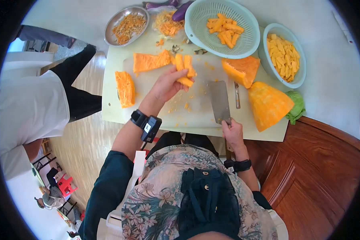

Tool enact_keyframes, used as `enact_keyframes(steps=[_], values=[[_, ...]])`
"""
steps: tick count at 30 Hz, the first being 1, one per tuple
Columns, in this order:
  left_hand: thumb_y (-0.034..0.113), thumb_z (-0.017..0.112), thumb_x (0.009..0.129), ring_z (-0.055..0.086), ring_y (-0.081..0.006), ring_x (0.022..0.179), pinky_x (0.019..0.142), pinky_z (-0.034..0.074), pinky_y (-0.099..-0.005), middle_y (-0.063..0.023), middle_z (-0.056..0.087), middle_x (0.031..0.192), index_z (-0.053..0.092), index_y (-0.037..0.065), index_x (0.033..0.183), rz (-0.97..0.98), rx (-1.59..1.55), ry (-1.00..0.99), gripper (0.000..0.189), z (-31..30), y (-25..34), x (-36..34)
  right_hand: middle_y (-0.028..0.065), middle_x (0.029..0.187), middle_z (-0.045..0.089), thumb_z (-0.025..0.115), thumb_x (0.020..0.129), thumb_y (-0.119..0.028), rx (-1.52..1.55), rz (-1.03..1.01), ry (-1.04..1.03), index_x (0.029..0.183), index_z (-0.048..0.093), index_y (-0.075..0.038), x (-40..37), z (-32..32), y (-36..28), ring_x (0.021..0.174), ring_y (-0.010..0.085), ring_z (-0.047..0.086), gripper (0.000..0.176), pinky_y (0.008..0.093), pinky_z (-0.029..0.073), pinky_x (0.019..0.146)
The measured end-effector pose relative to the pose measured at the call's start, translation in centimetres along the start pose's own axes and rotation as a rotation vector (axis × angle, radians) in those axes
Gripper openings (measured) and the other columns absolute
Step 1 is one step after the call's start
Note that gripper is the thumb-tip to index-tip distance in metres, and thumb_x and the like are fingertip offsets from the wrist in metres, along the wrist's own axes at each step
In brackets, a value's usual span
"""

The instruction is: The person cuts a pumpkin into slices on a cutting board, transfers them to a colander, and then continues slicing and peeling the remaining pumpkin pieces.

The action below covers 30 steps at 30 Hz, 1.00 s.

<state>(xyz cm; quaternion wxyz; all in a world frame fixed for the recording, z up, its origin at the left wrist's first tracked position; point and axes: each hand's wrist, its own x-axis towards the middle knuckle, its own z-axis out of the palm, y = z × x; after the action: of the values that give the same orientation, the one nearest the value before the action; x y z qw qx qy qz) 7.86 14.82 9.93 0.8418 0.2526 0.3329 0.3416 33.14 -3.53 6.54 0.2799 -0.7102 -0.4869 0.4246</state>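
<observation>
**Both Hands Full at the Pumpkin Board**

Nearest to us, our right hand [233, 134] is closed firmly around the handle of the cleaver [220, 100]. Its broad blade points away from us with its flat face up, over the near right part of the cutting board [156, 112]. We cannot tell whether the blade rests on the board or hangs just above it. A small knife [237, 95] lies just right of the blade.

A little farther and to the left, our left hand [166, 86] is curled around a bundle of pumpkin strips [184, 72] — fingers and thumb pinch them together above the middle of the board, their ends sticking out toward the far side. A black wrist device [147, 125] is strapped to that arm.

Around the hands lie larger pieces: a pumpkin wedge [125, 89] at the left edge of the board, a flat pumpkin slab [150, 62] just beyond our left hand, a big pumpkin chunk [269, 105] to the right, touching a green leaf [297, 107], and a smaller chunk [242, 70] beyond it.

Farther still stand a pale green colander [200, 38] and, to its right, a light bowl [301, 68] — both hold cut pumpkin sticks. At the far left, a metal plate [115, 20] carries seeds, with a heap of pulp [168, 25] and purple eggplants [181, 11] beside it.

Another person [32, 104] in a white top stands at the left.
</observation>
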Motion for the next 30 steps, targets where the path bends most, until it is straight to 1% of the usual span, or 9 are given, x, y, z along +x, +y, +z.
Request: enact_keyframes(steps=[6,9,11,13,15,18,20,23,30], values=[[0.020,0.055,0.089,0.062,-0.0208,0.082,0.067,0.055,-0.0332,-0.0099,0.060,0.097,0.046,-0.001,0.116,0.183,0.201,-0.070,0.036,7.6,8.1,7.6,0.0183,0.061,0.058,0.058,0.082,-0.019,0.034,0.071,-0.043,0.084,0.060,0.001,0.1,0.3,0.4,0.056,0.0289,0.061,0.021,0.0352,0.046,0.053],[0.025,0.060,0.085,0.059,-0.0188,0.095,0.068,0.055,-0.0299,-0.0127,0.057,0.107,0.042,-0.004,0.122,0.388,0.427,0.085,0.050,7.7,9.0,9.6,0.0192,0.062,0.058,0.058,0.081,-0.021,0.005,0.065,-0.050,0.084,0.059,0.001,0.4,0.5,0.6,0.059,0.0314,0.061,0.022,0.0366,0.046,0.055],[0.027,0.063,0.082,0.060,-0.0181,0.090,0.071,0.055,-0.0338,-0.0112,0.060,0.103,0.047,-0.001,0.121,0.708,0.928,0.478,0.051,6.0,8.8,9.5,0.0199,0.063,0.058,0.058,0.081,-0.022,-0.047,0.026,-0.026,0.084,0.059,0.001,0.6,0.8,1.5,0.060,0.0338,0.061,0.023,0.0384,0.047,0.055],[0.024,0.063,0.080,0.063,-0.0226,0.079,0.070,0.054,-0.0363,-0.0130,0.063,0.097,0.057,0.002,0.111,0.775,1.110,0.577,0.039,1.7,7.0,8.5,0.0202,0.063,0.058,0.058,0.081,-0.022,-0.036,0.048,-0.022,0.083,0.059,0.001,0.6,0.7,1.2,0.061,0.0348,0.060,0.023,0.0390,0.047,0.055],[0.020,0.059,0.079,0.061,-0.0301,0.075,0.066,0.048,-0.0380,-0.0156,0.061,0.080,0.062,-0.001,0.089,0.651,1.422,0.789,0.023,1.0,4.4,5.6,0.0204,0.062,0.058,0.058,0.081,-0.023,-0.027,0.065,-0.013,0.082,0.058,0.001,0.7,0.6,0.8,0.061,0.0358,0.060,0.024,0.0396,0.046,0.055],[0.019,0.060,0.079,0.059,-0.0317,0.072,0.065,0.048,-0.0398,-0.0150,0.058,0.082,0.058,0.001,0.093,0.535,1.521,0.749,0.022,-1.6,-0.6,4.1,0.0203,0.060,0.056,0.057,0.081,-0.023,-0.040,0.067,-0.024,0.079,0.057,0.001,0.9,0.4,0.4,0.060,0.0361,0.059,0.024,0.0402,0.046,0.054],[0.019,0.061,0.079,0.059,-0.0329,0.076,0.067,0.049,-0.0413,-0.0162,0.055,0.088,0.052,0.003,0.097,0.258,1.867,0.703,0.026,-1.9,-2.4,3.8,0.0199,0.058,0.055,0.058,0.081,-0.023,-0.118,0.068,-0.024,0.076,0.056,0.001,1.2,0.4,0.0,0.058,0.0365,0.058,0.024,0.0417,0.045,0.054],[0.019,0.064,0.077,0.059,-0.0320,0.084,0.067,0.049,-0.0426,-0.0165,0.054,0.098,0.048,0.005,0.111,0.297,1.863,0.681,0.040,-2.7,-3.5,4.5,0.0196,0.059,0.056,0.057,0.081,-0.023,-0.201,0.010,-0.046,0.075,0.055,0.000,1.4,0.1,-1.2,0.058,0.0372,0.058,0.024,0.0436,0.045,0.054],[0.011,0.064,0.070,0.059,-0.0307,0.074,0.063,0.050,-0.0396,-0.0164,0.052,0.090,0.048,0.002,0.105,0.451,1.750,0.716,0.039,-3.8,-4.4,4.6,0.0194,0.063,0.058,0.055,0.082,-0.024,-0.334,-0.111,-0.073,0.075,0.055,-0.001,1.9,-0.4,-2.5,0.060,0.0380,0.058,0.024,0.0465,0.046,0.056]])
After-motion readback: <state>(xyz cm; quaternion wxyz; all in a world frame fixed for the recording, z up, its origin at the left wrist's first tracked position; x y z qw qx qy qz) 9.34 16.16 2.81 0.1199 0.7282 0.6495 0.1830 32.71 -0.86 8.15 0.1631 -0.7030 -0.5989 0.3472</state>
